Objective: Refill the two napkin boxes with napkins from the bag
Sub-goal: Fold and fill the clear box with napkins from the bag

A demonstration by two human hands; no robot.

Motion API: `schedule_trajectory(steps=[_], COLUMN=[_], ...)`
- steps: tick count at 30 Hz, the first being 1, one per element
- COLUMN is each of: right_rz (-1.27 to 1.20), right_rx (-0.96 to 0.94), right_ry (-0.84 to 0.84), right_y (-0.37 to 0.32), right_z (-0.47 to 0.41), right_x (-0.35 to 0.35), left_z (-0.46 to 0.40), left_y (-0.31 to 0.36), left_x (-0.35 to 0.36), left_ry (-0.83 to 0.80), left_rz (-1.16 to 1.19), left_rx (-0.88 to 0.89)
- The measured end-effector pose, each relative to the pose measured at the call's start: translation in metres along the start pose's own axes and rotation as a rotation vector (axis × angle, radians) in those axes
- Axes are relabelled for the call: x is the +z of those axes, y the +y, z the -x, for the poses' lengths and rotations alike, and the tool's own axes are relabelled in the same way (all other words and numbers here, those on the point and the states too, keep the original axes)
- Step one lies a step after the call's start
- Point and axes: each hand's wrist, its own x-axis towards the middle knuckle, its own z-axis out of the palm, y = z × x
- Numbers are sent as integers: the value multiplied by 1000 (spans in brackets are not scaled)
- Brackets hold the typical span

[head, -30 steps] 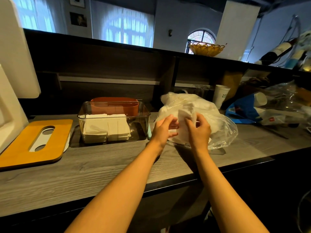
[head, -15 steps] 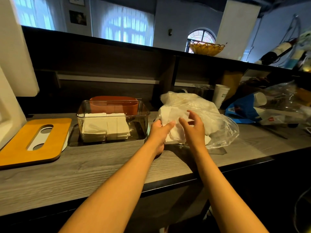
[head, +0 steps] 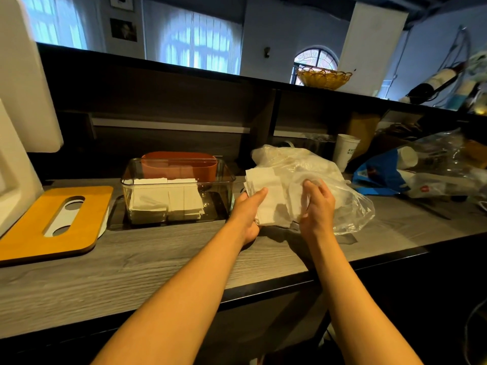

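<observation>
A clear plastic bag [head: 342,196] of white napkins lies on the grey wooden counter [head: 158,259]. My left hand [head: 247,214] holds a stack of white napkins [head: 266,196] at the bag's mouth, thumb on top. My right hand [head: 316,206] is beside the stack, its fingers curled on the bag's plastic and napkins. Left of the bag stands a clear napkin box [head: 224,180] with two piles of napkins inside. Behind it is an orange-brown box [head: 179,160]. An orange wooden lid [head: 87,204] with a slot lies flat on the counter at the left.
A white paper cup [head: 345,151] stands behind the bag. Blue and clear plastic packaging with cups [head: 411,175] is piled at the right. A wicker basket [head: 322,77] sits on the upper shelf. A white appliance [head: 23,106] is at the far left.
My left hand has pulled a stack of napkins leftward, out of the bag's mouth. My right hand shifted from pinching a napkin to the bag beside the stack.
</observation>
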Motion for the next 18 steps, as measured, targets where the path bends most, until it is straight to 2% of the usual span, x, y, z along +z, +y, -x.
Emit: schedule_trajectory(steps=[3, 6, 14, 18], right_rz=[306, 483, 449, 349], right_rx=[-62, -58, 171, 166], right_ry=[-151, -99, -107, -3], right_y=[5, 12, 14, 8], right_z=[5, 4, 2, 3], right_x=[6, 7, 5, 2], left_z=[3, 3, 0, -1], left_y=[0, -1, -5, -3], left_x=[0, 0, 3, 3], left_ry=[-94, -168, -93, -35], left_rz=[53, 49, -99, -41], left_rx=[-92, -122, 99, 69])
